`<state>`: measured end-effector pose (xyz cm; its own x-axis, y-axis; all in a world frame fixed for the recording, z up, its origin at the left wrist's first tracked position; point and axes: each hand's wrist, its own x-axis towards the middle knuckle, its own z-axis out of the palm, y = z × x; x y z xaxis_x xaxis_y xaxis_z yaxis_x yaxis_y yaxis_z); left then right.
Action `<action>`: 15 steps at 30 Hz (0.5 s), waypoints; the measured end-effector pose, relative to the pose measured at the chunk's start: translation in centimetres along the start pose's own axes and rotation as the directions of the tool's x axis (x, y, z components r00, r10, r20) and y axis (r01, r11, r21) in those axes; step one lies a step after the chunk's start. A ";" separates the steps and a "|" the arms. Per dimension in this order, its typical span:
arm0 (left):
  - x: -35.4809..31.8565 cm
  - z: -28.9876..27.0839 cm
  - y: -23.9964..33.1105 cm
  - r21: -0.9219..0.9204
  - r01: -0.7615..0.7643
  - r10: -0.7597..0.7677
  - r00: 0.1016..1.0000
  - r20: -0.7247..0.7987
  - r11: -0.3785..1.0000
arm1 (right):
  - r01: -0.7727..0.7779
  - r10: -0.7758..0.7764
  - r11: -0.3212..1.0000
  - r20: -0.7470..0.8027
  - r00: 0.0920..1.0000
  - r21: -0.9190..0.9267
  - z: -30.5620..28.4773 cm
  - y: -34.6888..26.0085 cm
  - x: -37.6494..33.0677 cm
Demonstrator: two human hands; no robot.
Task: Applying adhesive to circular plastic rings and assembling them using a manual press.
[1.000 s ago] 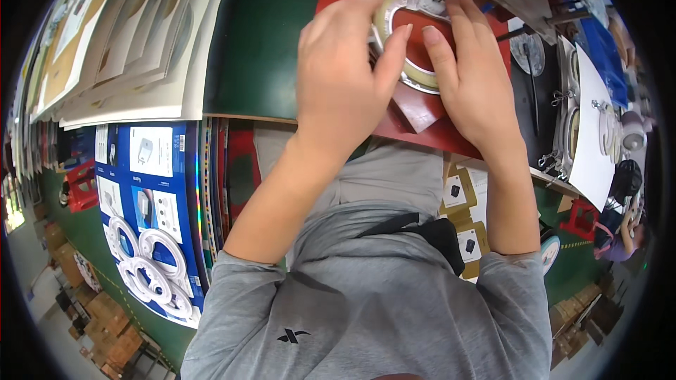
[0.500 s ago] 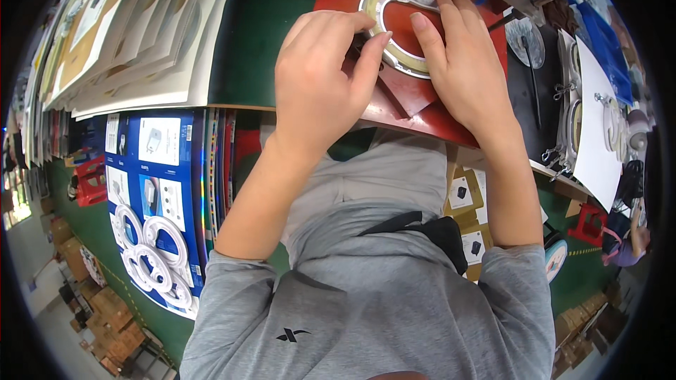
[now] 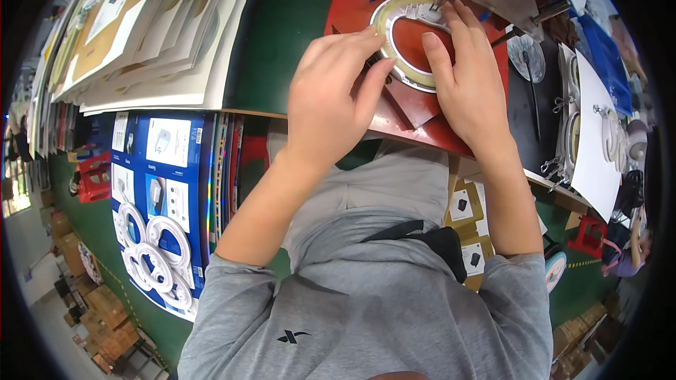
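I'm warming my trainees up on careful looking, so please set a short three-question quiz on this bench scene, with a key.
1. True or false: the white rings lie on the red board.
2. Choose: the left hand and right hand are both at (a) a pair of scissors, (b) a yellow-banded ring, (c) a bottle.
3. Fill in: the ____ hand is nearer the white rings.

Key: 1. False; they lie on the blue sheet. 2. (b). 3. Left.
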<state>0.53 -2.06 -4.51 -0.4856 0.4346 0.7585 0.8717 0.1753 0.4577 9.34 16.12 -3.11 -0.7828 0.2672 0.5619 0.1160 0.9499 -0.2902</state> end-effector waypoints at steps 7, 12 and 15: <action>0.4 -0.9 -0.5 -0.095 0.046 -0.040 0.997 0.060 0.994 | 0.183 -0.202 0.945 0.043 0.978 0.270 -3.0 -1.5 -0.9; 0.6 -1.0 -0.4 -0.075 0.054 -0.049 0.997 0.065 0.996 | 0.181 -0.226 0.906 0.076 0.971 0.383 -2.3 -2.5 -1.7; 0.7 -1.1 -0.5 -0.089 0.083 -0.078 0.995 0.062 0.993 | 0.282 -0.314 0.918 0.076 0.947 0.279 -2.1 -2.3 -1.8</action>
<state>-0.33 -2.79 -3.67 -0.5470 0.4736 0.6903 0.8190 0.1319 0.5585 11.80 13.81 -1.85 -0.8237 -0.0573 0.5641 -0.2849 0.9020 -0.3244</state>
